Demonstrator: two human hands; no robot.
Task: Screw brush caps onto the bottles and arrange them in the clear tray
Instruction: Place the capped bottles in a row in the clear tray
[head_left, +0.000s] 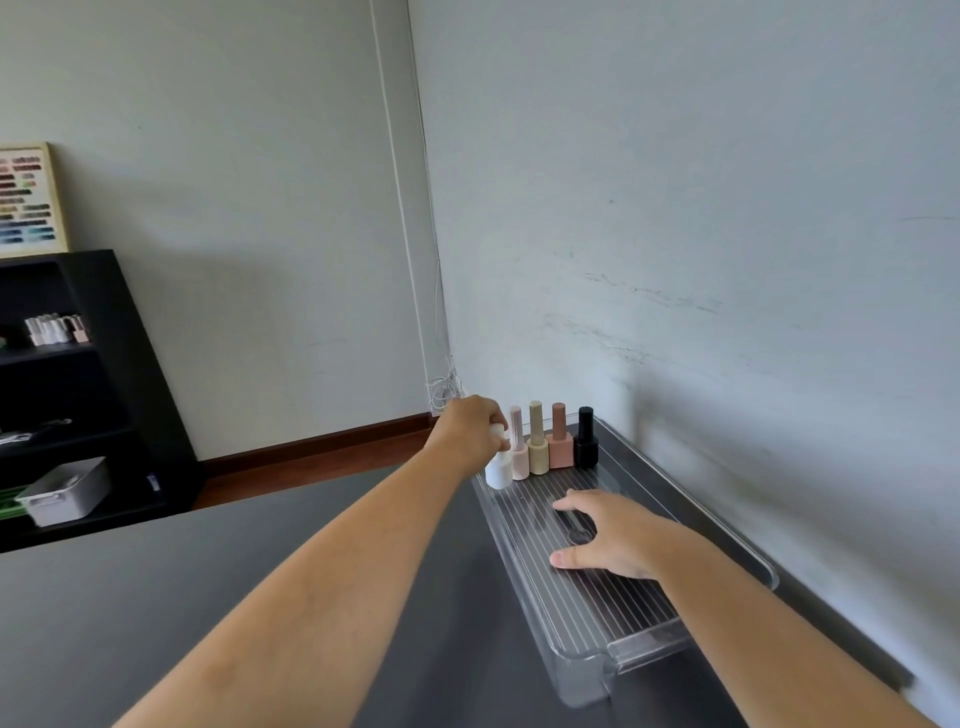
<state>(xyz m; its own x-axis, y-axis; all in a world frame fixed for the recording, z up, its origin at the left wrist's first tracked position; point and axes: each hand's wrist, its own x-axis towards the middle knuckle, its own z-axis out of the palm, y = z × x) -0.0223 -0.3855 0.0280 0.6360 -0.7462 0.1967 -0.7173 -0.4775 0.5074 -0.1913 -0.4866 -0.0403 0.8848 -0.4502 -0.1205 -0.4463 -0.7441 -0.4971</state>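
Observation:
A clear ribbed tray (582, 618) lies on the dark table along the right wall. At its far end stands a row of capped bottles: white (498, 470), pale pink (518, 454), beige (537, 447), dusty pink (560, 441) and black (586, 441). My left hand (470, 431) grips the cap of the white bottle at the row's left end. My right hand (618, 538) rests inside the tray with fingers spread, over a dark object (574, 527) that is partly hidden beneath it.
The grey wall runs close along the tray's right side. The dark table (260, 597) extends left and toward me. A black shelf unit (104, 364) with a grey bin (67, 491) and more bottles (54, 328) stands at the far left across the floor.

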